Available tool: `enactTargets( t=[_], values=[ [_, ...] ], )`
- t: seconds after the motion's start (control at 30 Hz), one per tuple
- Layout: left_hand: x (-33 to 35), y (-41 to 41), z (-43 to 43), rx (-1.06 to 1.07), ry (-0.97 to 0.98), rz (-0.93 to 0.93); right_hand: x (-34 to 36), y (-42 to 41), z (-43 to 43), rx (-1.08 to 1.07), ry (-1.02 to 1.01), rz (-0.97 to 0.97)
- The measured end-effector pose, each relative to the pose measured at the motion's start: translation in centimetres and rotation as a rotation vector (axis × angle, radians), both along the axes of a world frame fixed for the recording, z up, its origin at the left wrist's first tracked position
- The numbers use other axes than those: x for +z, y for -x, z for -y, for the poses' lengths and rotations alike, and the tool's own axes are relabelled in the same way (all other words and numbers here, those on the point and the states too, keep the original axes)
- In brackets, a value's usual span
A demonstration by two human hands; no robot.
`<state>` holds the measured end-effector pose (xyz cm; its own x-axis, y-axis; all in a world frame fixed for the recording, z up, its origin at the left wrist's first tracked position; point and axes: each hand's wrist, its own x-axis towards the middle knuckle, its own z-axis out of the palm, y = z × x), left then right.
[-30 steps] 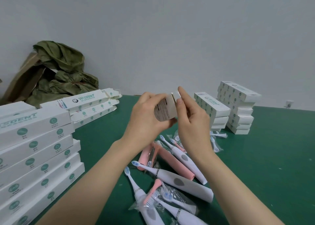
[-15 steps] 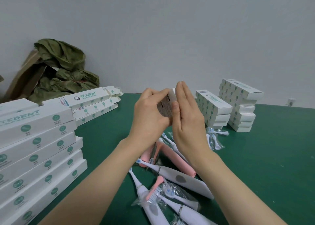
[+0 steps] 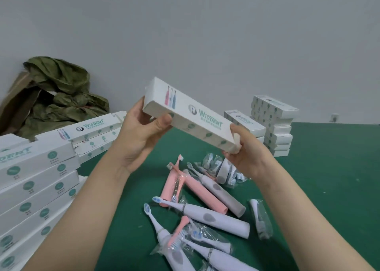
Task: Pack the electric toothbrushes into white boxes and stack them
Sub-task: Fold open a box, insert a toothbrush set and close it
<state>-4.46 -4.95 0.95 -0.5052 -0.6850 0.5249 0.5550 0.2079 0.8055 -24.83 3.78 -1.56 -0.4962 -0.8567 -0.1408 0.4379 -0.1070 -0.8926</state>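
My left hand (image 3: 139, 139) and right hand (image 3: 249, 157) grip opposite ends of a long white cardboard box (image 3: 190, 116), tilted mid-frame.

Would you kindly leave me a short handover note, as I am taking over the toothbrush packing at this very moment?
Left hand: grips one end of a white box, held tilted above the table.
Right hand: grips the other end.
Done: boxes are piled in the near-left stack and the far-right stacks.
Left: stack the held box; its contents cannot be seen. Loose toothbrushes, white and pink, lie unpacked below the hands, with bagged brush heads among them.
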Motion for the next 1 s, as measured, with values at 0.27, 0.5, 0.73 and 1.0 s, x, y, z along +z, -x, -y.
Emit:
enactTargets(
  t=[0.27,0.5,0.73,1.0],
  values=[
    [-1.0,1.1,-0.8,0.836,0.429,0.584,0.5,-1.0,-0.6,-0.405,0.088,-0.605],
    [-1.6,3.2,-3.1,0.549,0.846,0.579,2.1,-3.0,-1.2,-0.130,0.159,-0.561],
    [-1.9,2.9,-2.8,0.574,0.939,0.659,2.1,-3.1,-1.0,-0.112,0.170,-0.430],
    [-1.4,2.9,-3.0,0.488,0.720,0.555,2.1,-4.4,-1.0,-0.124,0.192,-0.491]
  ],
)
